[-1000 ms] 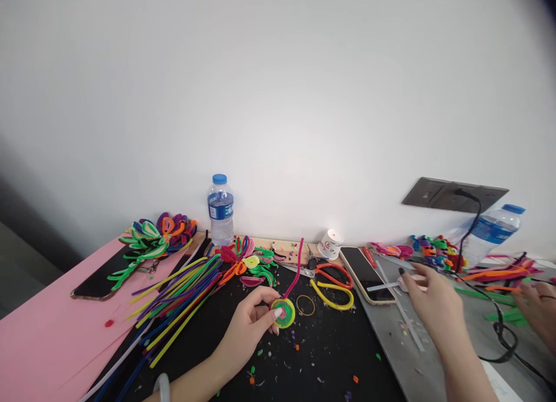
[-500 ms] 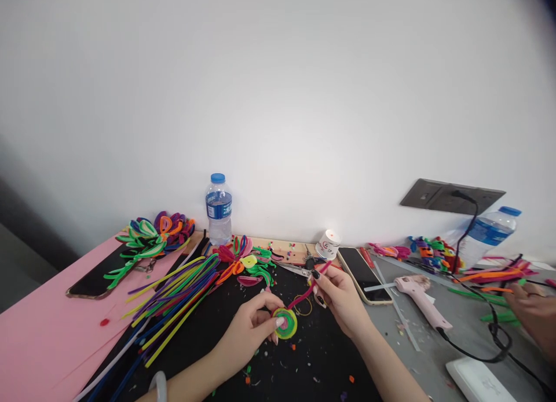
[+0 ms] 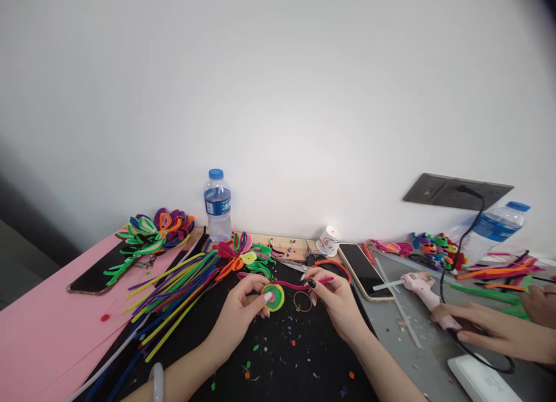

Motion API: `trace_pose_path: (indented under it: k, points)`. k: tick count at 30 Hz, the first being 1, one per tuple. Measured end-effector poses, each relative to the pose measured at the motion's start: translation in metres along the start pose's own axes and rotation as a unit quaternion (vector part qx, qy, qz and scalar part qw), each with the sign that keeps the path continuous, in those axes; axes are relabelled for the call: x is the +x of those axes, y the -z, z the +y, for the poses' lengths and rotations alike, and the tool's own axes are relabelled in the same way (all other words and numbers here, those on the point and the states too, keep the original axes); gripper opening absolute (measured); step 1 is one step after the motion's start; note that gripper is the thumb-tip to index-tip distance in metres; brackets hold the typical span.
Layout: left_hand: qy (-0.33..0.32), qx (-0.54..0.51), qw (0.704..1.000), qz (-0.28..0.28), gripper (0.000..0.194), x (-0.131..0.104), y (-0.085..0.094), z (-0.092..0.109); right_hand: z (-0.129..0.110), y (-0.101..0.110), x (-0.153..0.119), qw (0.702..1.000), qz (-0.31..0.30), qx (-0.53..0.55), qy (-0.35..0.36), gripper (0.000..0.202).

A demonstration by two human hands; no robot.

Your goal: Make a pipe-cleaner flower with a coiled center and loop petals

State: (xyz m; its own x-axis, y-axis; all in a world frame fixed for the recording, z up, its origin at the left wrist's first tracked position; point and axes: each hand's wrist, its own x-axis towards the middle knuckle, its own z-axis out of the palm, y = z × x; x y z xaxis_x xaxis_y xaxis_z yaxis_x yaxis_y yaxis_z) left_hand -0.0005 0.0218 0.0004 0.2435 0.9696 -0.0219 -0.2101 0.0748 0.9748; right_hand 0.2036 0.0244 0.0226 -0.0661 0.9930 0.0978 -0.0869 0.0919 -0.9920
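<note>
Between the thumb and fingers of my left hand [image 3: 245,306] is a coiled pipe-cleaner disc [image 3: 276,298], with a yellow rim, a green ring and a pink middle. A magenta pipe cleaner [image 3: 292,285] runs from the disc's top across to my right hand [image 3: 332,300], which pinches it near its far end. A thin gold-coloured ring [image 3: 303,302] lies on the black mat [image 3: 278,373] just left of my right fingers. Behind that hand are scissors with orange handles [image 3: 332,265], partly hidden.
Bundled pipe cleaners [image 3: 182,298] and finished pipe-cleaner flowers [image 3: 237,254] lie left, near a water bottle [image 3: 218,208]. A phone [image 3: 365,271] and paper cup [image 3: 329,241] stand right. Another person's hand [image 3: 486,329] grips a corded pink glue gun [image 3: 428,295]; a further hand [image 3: 538,302] is at the edge.
My left hand and the disc have shifted left and up; the magenta pipe cleaner is now stretched nearly level. A co-worker's hand has come in from the right onto the glue gun.
</note>
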Motion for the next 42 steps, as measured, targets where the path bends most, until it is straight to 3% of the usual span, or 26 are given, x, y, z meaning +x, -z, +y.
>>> trace_pose_path:
  k: [16, 42]
  points:
    - [0.025, -0.028, 0.999, 0.028, 0.025, 0.0, 0.001, 0.001, 0.004, -0.006, -0.007, 0.998, -0.069, -0.009, -0.007, 0.018]
    - [0.034, -0.038, 0.998, 0.04, 0.024, -0.001, -0.001, 0.003, 0.007, -0.015, -0.008, 0.99, -0.071, -0.116, 0.029, 0.018]
